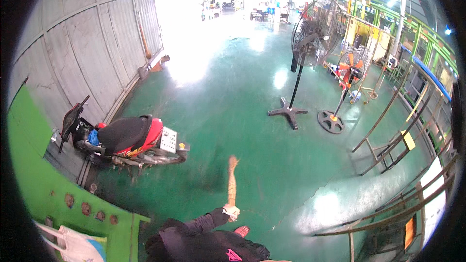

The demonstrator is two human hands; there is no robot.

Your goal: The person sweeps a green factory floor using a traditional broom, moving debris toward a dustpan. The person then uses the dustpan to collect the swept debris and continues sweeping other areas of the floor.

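My left hand, at the end of a dark sleeve, is closed round the lower end of a straw broom. Tan and slender, the broom looks bound with bands along its length. Its frayed tip points away from me, over the green floor. Just right of that hand, one of my feet shows below the dark clothing. My right hand is out of sight.
On the left a red and black motorbike stands by a metal wall. A green bench holds a white bag. Ahead right stand a large black fan and an orange-bladed fan. Metal frames line the right.
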